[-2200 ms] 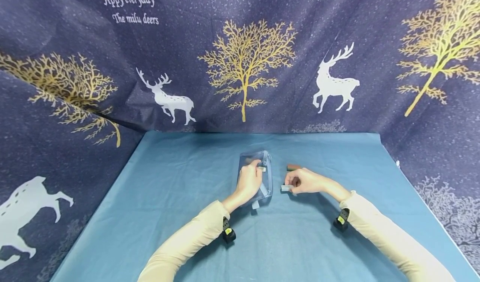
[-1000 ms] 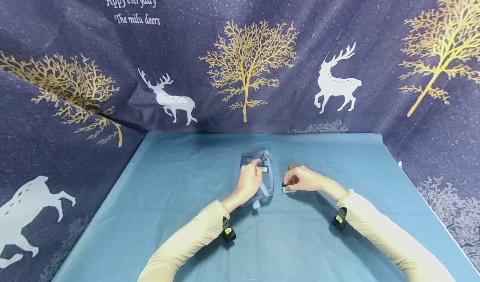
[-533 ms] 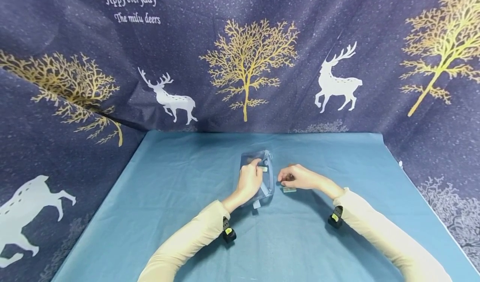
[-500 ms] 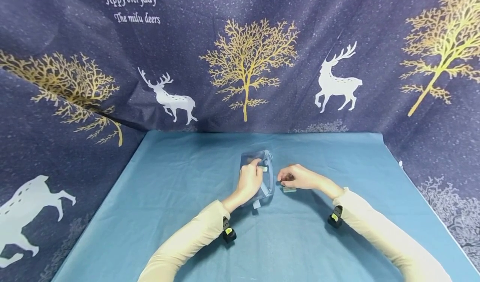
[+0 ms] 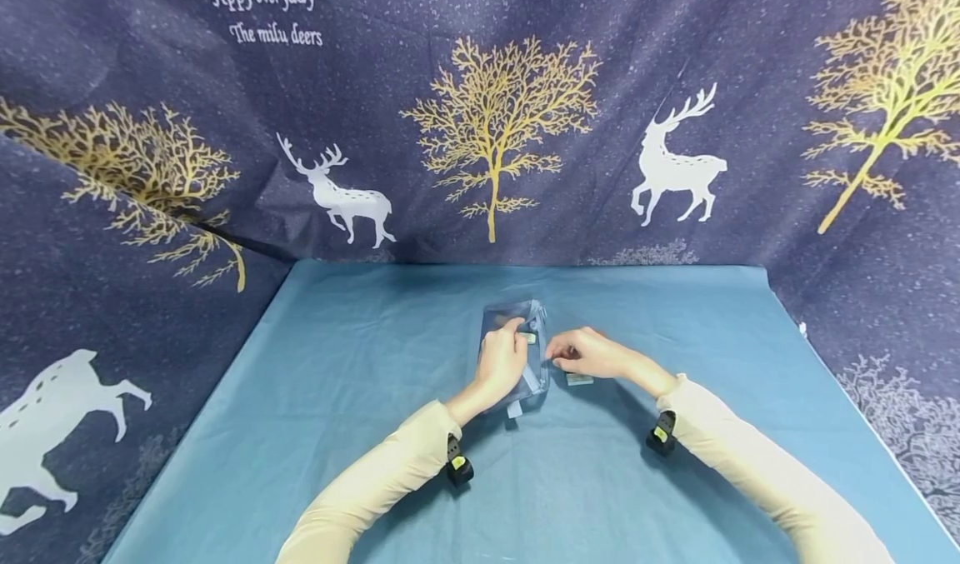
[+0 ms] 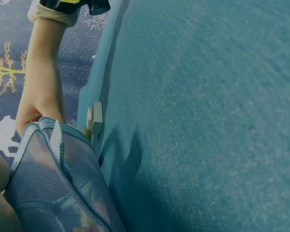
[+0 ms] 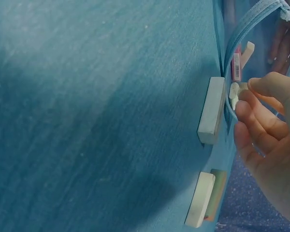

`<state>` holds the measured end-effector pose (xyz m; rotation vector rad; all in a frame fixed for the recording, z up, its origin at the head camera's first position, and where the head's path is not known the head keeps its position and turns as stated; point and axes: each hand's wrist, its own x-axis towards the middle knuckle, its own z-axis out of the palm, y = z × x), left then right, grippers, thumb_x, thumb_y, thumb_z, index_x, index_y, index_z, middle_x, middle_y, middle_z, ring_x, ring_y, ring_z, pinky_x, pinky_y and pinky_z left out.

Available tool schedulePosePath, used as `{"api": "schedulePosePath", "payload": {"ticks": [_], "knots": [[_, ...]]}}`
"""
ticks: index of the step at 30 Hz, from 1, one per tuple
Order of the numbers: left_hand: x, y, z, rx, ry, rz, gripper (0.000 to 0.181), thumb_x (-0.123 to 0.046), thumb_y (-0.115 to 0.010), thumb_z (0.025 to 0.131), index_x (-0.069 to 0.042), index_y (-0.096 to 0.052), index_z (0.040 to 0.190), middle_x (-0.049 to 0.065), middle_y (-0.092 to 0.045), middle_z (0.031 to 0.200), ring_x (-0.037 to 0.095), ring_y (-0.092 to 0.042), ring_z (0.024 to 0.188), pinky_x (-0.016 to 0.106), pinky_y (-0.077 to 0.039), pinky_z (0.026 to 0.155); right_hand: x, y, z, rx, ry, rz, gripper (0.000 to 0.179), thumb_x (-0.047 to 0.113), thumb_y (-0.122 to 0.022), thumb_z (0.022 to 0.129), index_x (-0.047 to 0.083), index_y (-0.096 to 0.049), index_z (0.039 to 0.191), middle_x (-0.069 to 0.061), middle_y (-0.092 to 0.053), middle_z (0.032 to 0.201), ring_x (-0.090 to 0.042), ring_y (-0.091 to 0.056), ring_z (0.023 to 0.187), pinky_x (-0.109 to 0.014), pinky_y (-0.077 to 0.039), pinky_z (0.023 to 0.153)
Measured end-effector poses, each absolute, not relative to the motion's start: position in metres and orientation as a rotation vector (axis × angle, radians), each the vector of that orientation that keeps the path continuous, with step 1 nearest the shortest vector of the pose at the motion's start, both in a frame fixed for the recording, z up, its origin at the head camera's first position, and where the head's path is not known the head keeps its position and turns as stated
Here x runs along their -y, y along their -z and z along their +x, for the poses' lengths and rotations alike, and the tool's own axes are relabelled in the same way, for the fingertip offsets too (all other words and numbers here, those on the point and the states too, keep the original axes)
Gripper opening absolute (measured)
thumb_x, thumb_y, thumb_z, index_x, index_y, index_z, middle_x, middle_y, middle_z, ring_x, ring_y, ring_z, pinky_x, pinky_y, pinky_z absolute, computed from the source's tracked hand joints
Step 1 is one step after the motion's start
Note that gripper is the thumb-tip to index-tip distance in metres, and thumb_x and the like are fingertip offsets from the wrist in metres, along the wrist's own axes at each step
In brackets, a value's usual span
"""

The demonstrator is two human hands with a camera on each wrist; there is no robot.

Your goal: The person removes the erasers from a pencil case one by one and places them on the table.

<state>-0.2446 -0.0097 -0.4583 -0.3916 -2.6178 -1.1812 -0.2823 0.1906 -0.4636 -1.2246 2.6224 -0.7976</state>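
Observation:
A blue translucent mesh zip pouch (image 5: 531,378) stands unzipped on the cloth, its opening facing right. My left hand (image 5: 500,357) grips it from the left side; in the left wrist view that hand shows only at the edge. Right at the opening, my right hand (image 5: 588,352) pinches a small pale piece (image 7: 234,95) between thumb and fingers, much of it covered. Inside the pouch lie a pink-and-white block with a barcode (image 7: 237,65) and a white stick-like piece (image 7: 248,54). A white eraser-like block (image 7: 211,111) rests on the cloth below the right hand.
Nearer the bottom of the right wrist view lie a pale rounded block (image 7: 200,200) and a green-orange block (image 7: 215,193), side by side. A blue cloth (image 5: 360,356) covers the table. Behind it hangs a dark blue curtain (image 5: 420,14) with deer and trees.
My right hand has left the white block on the cloth and moved left to the pouch opening with the small piece. The left hand has kept its grip on the pouch.

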Motion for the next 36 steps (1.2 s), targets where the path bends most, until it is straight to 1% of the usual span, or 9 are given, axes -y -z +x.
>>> {"api": "schedulePosePath", "payload": {"ticks": [6, 11, 14, 18, 21, 26, 28, 34, 36], "knots": [[0.009, 0.460, -0.246, 2.601, 1.160, -0.389, 0.034, -0.007, -0.042, 0.091, -0.002, -0.056, 0.121, -0.002, -0.043, 0.045, 0.004, -0.031, 0.032, 0.018, -0.028, 0.033, -0.187, 0.466, -0.284, -2.615, 0.807, -1.228, 0.016, 0.010, -0.055, 0.088, 0.012, -0.066, 0.100, 0.000, -0.068, 0.084, 0.001, -0.052, 0.063, -0.019, -0.047, 0.059], [0.009, 0.461, -0.247, 2.618, 1.154, -0.390, 0.035, -0.007, -0.042, 0.091, -0.002, -0.056, 0.122, -0.003, -0.044, 0.046, 0.004, -0.031, 0.032, 0.017, -0.028, 0.033, -0.184, 0.467, -0.284, -2.584, 0.825, -1.228, 0.017, 0.011, -0.054, 0.089, 0.011, -0.065, 0.103, -0.002, -0.068, 0.086, 0.000, -0.051, 0.060, -0.019, -0.047, 0.058], [0.009, 0.461, -0.247, 2.632, 1.160, -0.393, 0.035, -0.007, -0.041, 0.091, -0.002, -0.055, 0.123, -0.003, -0.043, 0.046, 0.004, -0.030, 0.031, 0.016, -0.027, 0.032, -0.182, 0.466, -0.283, -2.568, 0.843, -1.215, 0.018, 0.012, -0.054, 0.090, 0.009, -0.065, 0.104, -0.004, -0.068, 0.089, -0.001, -0.055, 0.064, -0.019, -0.048, 0.061], [0.009, 0.461, -0.246, 2.640, 1.175, -0.397, 0.036, -0.009, -0.038, 0.093, -0.003, -0.053, 0.125, -0.002, -0.041, 0.045, 0.005, -0.028, 0.030, 0.016, -0.025, 0.031, -0.180, 0.464, -0.282, -2.571, 0.861, -1.205, 0.020, 0.011, -0.054, 0.090, 0.007, -0.064, 0.107, -0.007, -0.068, 0.095, -0.005, -0.061, 0.075, -0.020, -0.050, 0.067], [0.009, 0.462, -0.247, 2.638, 1.171, -0.395, 0.037, -0.009, -0.038, 0.093, -0.002, -0.053, 0.125, -0.003, -0.041, 0.045, 0.006, -0.029, 0.030, 0.017, -0.025, 0.031, -0.179, 0.464, -0.282, -2.575, 0.863, -1.193, 0.021, 0.010, -0.054, 0.090, 0.007, -0.064, 0.108, -0.007, -0.068, 0.096, -0.008, -0.063, 0.077, -0.020, -0.051, 0.068], [0.008, 0.462, -0.246, 2.646, 1.144, -0.384, 0.036, -0.009, -0.039, 0.092, -0.002, -0.054, 0.124, -0.003, -0.041, 0.046, 0.005, -0.029, 0.032, 0.016, -0.025, 0.032, -0.178, 0.467, -0.283, -2.574, 0.848, -1.209, 0.023, 0.011, -0.054, 0.090, 0.005, -0.062, 0.111, -0.008, -0.068, 0.099, -0.007, -0.063, 0.079, -0.019, -0.051, 0.068], [0.008, 0.462, -0.246, 2.649, 1.144, -0.379, 0.036, -0.009, -0.039, 0.092, -0.002, -0.054, 0.124, -0.003, -0.041, 0.045, 0.005, -0.029, 0.032, 0.016, -0.024, 0.032, -0.177, 0.467, -0.284, -2.573, 0.847, -1.219, 0.024, 0.011, -0.054, 0.090, 0.005, -0.062, 0.112, -0.008, -0.068, 0.098, -0.006, -0.063, 0.078, -0.019, -0.050, 0.068], [0.009, 0.460, -0.245, 2.633, 1.161, -0.390, 0.036, -0.009, -0.038, 0.092, -0.002, -0.055, 0.124, -0.003, -0.041, 0.045, 0.005, -0.027, 0.031, 0.016, -0.023, 0.032, -0.173, 0.465, -0.285, -2.568, 0.850, -1.236, 0.024, 0.008, -0.054, 0.089, 0.005, -0.062, 0.111, -0.007, -0.067, 0.091, -0.005, -0.055, 0.066, -0.020, -0.047, 0.062], [0.009, 0.459, -0.244, 2.633, 1.171, -0.394, 0.036, -0.009, -0.038, 0.092, -0.002, -0.054, 0.124, -0.003, -0.040, 0.044, 0.005, -0.027, 0.031, 0.016, -0.023, 0.031, -0.172, 0.465, -0.285, -2.565, 0.850, -1.239, 0.024, 0.007, -0.054, 0.089, 0.005, -0.062, 0.111, -0.007, -0.067, 0.090, -0.006, -0.054, 0.064, -0.020, -0.046, 0.061]]}}
